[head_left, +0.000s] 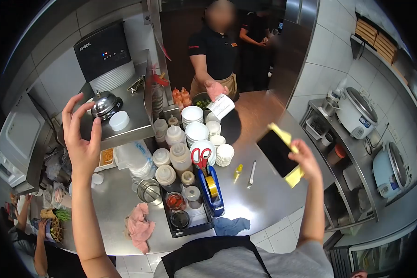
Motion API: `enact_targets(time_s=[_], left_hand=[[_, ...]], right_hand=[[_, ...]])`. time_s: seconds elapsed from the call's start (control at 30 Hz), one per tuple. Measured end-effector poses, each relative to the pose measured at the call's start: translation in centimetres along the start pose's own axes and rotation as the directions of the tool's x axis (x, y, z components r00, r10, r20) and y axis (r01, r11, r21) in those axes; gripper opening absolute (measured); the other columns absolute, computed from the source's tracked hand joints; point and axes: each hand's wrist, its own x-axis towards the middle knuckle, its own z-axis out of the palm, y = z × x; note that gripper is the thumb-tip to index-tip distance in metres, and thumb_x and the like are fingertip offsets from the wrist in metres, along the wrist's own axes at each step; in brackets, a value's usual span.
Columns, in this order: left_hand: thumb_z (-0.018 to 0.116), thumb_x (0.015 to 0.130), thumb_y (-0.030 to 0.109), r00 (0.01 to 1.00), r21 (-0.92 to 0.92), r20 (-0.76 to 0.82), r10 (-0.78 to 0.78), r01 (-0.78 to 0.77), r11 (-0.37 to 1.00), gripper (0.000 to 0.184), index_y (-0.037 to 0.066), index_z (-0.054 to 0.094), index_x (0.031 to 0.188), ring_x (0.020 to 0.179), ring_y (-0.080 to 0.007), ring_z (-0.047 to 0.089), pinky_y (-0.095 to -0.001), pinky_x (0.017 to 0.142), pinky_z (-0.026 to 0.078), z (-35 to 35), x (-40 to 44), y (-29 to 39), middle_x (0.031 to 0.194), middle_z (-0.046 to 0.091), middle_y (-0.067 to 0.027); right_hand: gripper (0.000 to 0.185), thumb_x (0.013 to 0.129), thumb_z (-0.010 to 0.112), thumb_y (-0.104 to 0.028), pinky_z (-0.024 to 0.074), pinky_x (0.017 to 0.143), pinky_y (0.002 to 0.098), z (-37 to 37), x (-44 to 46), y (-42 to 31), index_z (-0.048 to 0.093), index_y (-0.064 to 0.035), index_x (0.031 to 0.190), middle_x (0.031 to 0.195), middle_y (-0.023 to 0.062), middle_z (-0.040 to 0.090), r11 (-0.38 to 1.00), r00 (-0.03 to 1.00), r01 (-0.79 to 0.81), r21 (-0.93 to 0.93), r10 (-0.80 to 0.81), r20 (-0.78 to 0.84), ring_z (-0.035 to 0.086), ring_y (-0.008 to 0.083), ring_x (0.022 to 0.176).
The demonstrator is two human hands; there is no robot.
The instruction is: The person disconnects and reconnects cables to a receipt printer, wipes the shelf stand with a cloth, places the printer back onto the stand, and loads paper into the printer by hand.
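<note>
Right hand [306, 161], 3–4 o'clock: fingers closed on the right edge of a black phone-like slab [275, 152], yellow material [294, 177] poking out behind it. Slab sits at 3 o'clock, tilted, over the surface [264, 194].

Left hand [82, 134], 9 o'clock: fingers spread wide, thumb apart, right by the call bell [105, 105] on the steel shelf [138, 124]; contact with the bell, can't tell. White round tub [119, 121] just beside the bell.

Pens: white marker [251, 174] at 4, yellow one [237, 172] nearer 5. Blue tape dispenser [215, 204] at 6, against the black tray [190, 230]. Pink cloth [140, 227] at 7, blue cloth [231, 226] between 5 and 6.

12 o'clock: co-worker's hand [216, 88] at a printed slip [223, 107], white bowls [197, 132] below it.
</note>
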Motion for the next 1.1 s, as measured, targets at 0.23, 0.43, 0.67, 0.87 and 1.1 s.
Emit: enact_targets(time_s=[0.23,0.43,0.67,0.87,1.1], left_hand=[[0.057,0.076,-0.006,0.989,0.016,-0.101,0.109,-0.108,0.994,0.022,0.003,0.062,0.095,0.118,-0.0309,0.049,-0.0402,0.100,0.037,0.5,0.9,1.0,0.121,0.054,-0.0150],[0.057,0.076,-0.001,0.981,0.055,0.192,-0.024,0.014,0.998,0.029,0.000,0.061,0.105,0.103,-0.0292,0.059,-0.0334,0.087,0.047,1.5,6.3,3.9,0.110,0.058,-0.0186],[0.066,0.074,0.015,0.542,0.393,0.739,-0.399,0.133,0.910,0.071,0.001,0.037,0.137,0.114,-0.0379,0.053,-0.0404,0.098,0.043,8.2,10.9,-0.7,0.123,0.055,-0.0255],[0.054,0.078,0.001,0.667,0.370,0.691,-0.280,0.007,0.929,0.036,-0.001,0.058,0.113,0.100,-0.0385,0.060,-0.0440,0.087,0.048,11.7,10.4,-4.2,0.101,0.064,-0.0260],[0.044,0.087,0.012,0.864,0.085,0.245,-0.441,0.433,0.897,0.028,0.000,0.065,0.102,0.056,-0.0104,0.051,-0.0269,0.052,0.040,3.2,11.8,1.5,0.067,0.056,-0.0046]], right_hand=[[0.033,0.080,0.061,0.000,0.0427,0.087,0.0288,0.9,-0.5,22.9,0.049,-0.0085,0.109,0.105,0.0032,0.056,0.935,0.929,-0.137,0.327,0.236,-0.286,0.051,0.0153,0.098],[0.038,0.083,0.065,-0.011,0.0445,0.090,0.0354,1.8,0.6,31.0,0.047,-0.0066,0.116,0.114,0.0126,0.056,0.975,0.947,-0.222,0.004,0.217,-0.235,0.054,0.0245,0.107],[0.065,0.084,0.064,-0.032,0.0324,0.106,0.0422,6.0,3.6,18.9,0.038,-0.0025,0.136,0.130,0.0271,0.046,0.535,0.948,-0.302,-0.789,0.258,-0.188,0.042,0.0369,0.126],[0.079,0.086,0.046,-0.065,0.0198,0.105,0.0613,7.6,12.1,9.0,0.025,-0.0167,0.146,0.150,0.0195,0.023,0.527,0.982,-0.093,0.845,0.189,-0.010,0.023,0.0419,0.136],[0.070,0.085,0.048,-0.064,0.0282,0.102,0.0607,9.4,14.3,3.8,0.043,-0.0129,0.134,0.150,0.0214,0.023,-0.090,0.868,-0.228,0.970,-0.469,0.161,0.021,0.0424,0.137]])
